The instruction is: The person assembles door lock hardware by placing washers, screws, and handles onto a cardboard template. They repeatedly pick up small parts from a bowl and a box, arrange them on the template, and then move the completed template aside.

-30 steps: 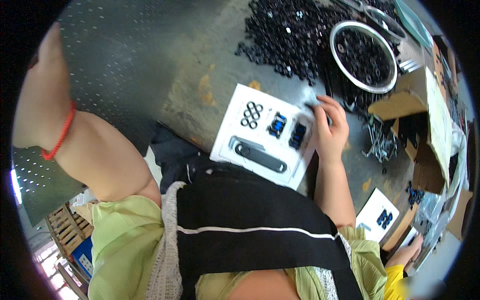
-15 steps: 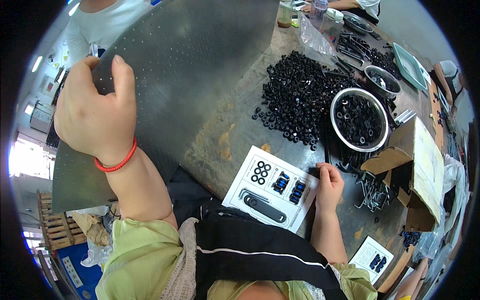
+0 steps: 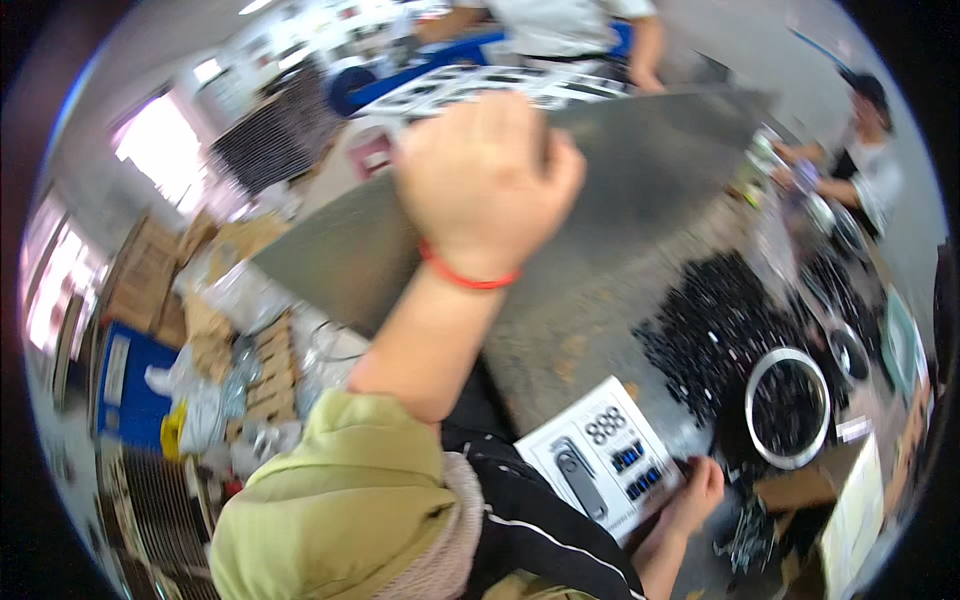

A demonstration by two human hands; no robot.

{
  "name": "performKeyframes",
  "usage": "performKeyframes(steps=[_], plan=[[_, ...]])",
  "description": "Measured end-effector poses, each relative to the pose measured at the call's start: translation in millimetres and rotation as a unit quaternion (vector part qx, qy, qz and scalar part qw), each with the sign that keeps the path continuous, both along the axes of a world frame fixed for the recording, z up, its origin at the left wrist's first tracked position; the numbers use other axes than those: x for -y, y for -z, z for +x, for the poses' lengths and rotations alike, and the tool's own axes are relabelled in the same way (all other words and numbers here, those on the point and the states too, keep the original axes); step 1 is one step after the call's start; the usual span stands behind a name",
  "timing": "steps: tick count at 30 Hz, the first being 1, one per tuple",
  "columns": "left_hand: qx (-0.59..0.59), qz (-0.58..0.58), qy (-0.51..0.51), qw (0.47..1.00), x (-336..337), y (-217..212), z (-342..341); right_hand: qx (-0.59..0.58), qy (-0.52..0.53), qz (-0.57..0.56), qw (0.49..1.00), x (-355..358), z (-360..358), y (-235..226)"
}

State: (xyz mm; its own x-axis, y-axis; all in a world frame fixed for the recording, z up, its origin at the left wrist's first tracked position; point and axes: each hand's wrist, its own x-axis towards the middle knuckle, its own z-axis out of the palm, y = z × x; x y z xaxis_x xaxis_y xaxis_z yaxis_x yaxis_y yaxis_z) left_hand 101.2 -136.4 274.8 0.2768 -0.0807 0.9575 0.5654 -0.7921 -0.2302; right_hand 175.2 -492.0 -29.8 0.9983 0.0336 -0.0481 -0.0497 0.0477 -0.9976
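Observation:
My left hand (image 3: 485,175), with a red cord bracelet on its wrist, is closed around the edge of a large dark grey sheet (image 3: 640,150), raised and tilted above the left part of the worktable. Motion smears this hand. Lower right, my right hand (image 3: 703,487) pinches the edge of a white hardware card (image 3: 560,425). Black rings, dark-and-blue fasteners, a hex key and a long dark oval piece show on the card. Just past it lies a heap of small black fasteners (image 3: 700,335), beside a metal bowl (image 3: 822,410) of black washers.
An opened cardboard box (image 3: 850,510) stands by the bent metal keys (image 3: 748,535) at right. A co-worker in white (image 3: 565,30) stands beyond a table with flat printed cards (image 3: 430,90); another person (image 3: 865,165) works far right. Plastic bags and wooden pallets (image 3: 270,375) are at left.
The view has swung left, so the table things sit farther right and lower. My left hand has carried the sheet away from me, and it looks flatter. The card stays in my right hand.

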Motion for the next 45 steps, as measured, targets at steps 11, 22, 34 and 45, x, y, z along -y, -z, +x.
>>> performKeyframes(steps=[11, 22, 34, 45], plan=[[0.041, -0.040, 0.015, 0.998, -30.1, -0.7, -2.1, -0.005, 0.008, -0.023, 1.000, 2.5, 7.1, 1.2], [-0.209, -0.221, -0.234, 0.923, -144.1, -23.5, -120.8, 0.073, 0.029, -0.057, 0.995, 1.5, 8.0, -8.4], [-0.242, -0.541, -0.269, 0.760, -346.0, 126.3, -129.3, 0.182, 0.131, -0.178, 0.958, 2.7, -3.0, -51.5], [-0.314, -0.644, -0.271, 0.643, -439.5, 283.9, -128.1, 0.194, 0.116, -0.346, 0.911, -8.0, -34.7, -77.0]])
